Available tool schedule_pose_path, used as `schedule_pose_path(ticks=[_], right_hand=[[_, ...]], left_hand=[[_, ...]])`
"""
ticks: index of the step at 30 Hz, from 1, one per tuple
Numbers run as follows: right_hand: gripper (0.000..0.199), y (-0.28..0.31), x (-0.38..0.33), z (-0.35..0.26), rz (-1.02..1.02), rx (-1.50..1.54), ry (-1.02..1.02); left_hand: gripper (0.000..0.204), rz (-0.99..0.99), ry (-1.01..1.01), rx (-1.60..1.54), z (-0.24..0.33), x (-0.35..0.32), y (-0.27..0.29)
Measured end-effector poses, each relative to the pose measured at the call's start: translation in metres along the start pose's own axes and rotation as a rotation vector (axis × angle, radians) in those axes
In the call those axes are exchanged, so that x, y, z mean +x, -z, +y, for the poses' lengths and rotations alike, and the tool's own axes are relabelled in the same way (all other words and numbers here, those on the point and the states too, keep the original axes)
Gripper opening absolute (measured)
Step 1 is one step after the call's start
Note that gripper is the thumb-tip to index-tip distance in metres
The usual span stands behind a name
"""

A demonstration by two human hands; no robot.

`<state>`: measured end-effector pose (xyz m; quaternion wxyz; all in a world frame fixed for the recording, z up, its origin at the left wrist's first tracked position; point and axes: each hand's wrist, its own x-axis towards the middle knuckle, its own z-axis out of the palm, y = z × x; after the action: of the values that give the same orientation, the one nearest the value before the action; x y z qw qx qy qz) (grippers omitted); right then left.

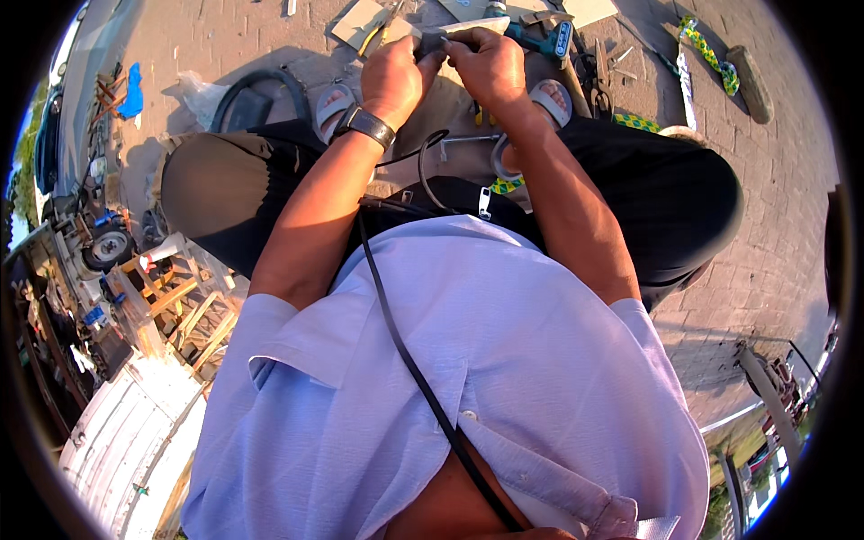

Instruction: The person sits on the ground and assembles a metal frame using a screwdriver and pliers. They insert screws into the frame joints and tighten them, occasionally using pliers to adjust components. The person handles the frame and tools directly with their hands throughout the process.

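Gripping a small dark part [432,42] between them, the left hand [396,76] and right hand [490,65] close on its two ends; its long axis runs hand to hand. Just beyond the right hand lies a teal drill [544,38]; sandals [335,103] sit beneath, on paving [765,234].

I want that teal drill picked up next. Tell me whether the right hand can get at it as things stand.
Probably yes, once freed. The right hand is closed, with the left hand, on a small grey piece; the drill lies beside it on the paving, nothing between.
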<state>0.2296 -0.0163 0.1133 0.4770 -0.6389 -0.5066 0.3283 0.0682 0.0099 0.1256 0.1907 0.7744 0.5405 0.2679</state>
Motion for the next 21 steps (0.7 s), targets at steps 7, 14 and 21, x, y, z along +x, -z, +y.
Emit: schedule_pose_path(ticks=[7, 14, 21], right_hand=[[0.027, 0.001, 0.002, 0.003, -0.043, -0.086, -0.032], [0.026, 0.008, 0.002, -0.005, -0.101, 0.121, -0.149], [0.025, 0.005, 0.002, -0.002, -0.059, 0.184, -0.182]], left_hand=[[0.031, 0.048, -0.057, -0.009, -0.011, 0.0, -0.008], [0.03, -0.002, -0.045, -0.012, -0.006, -0.003, 0.0], [0.029, 0.004, -0.062, -0.002, -0.005, -0.005, -0.001]])
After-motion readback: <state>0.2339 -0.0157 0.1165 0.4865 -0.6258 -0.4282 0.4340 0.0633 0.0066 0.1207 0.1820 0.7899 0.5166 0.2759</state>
